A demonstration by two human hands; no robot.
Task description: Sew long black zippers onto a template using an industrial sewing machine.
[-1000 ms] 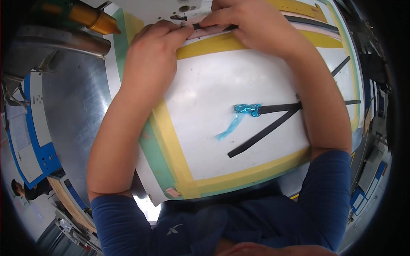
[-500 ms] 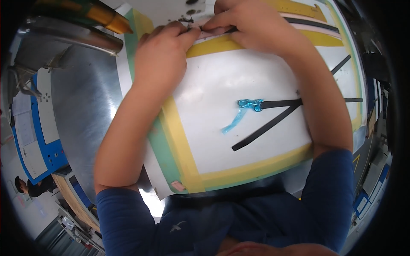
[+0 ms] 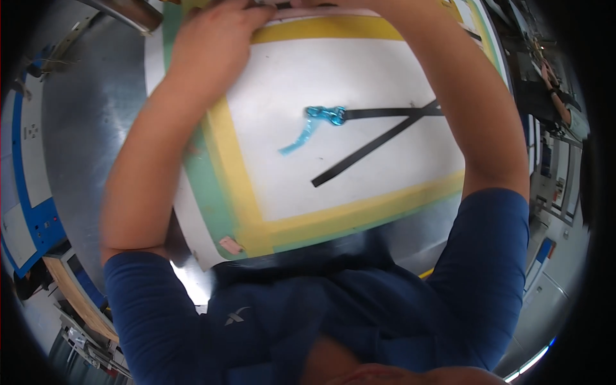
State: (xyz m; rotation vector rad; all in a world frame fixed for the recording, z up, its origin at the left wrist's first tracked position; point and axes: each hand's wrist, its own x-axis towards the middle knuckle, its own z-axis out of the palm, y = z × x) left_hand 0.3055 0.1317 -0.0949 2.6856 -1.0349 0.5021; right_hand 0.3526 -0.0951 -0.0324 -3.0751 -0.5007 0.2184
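Head view: black strip slants up-right.

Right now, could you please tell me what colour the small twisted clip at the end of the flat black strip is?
The small twisted clip is bright blue, with a paler blue tail; the head view shows it.

Dark blue short-sleeved shirt — small pale chest mark — bare forearms.

Both bare forearms extend forward and upward from short dark blue sleeves, converging at the top edge. Left hand lies knuckles up, fingers curled forward. Right hand is largely cut off; its grip cannot be determined.
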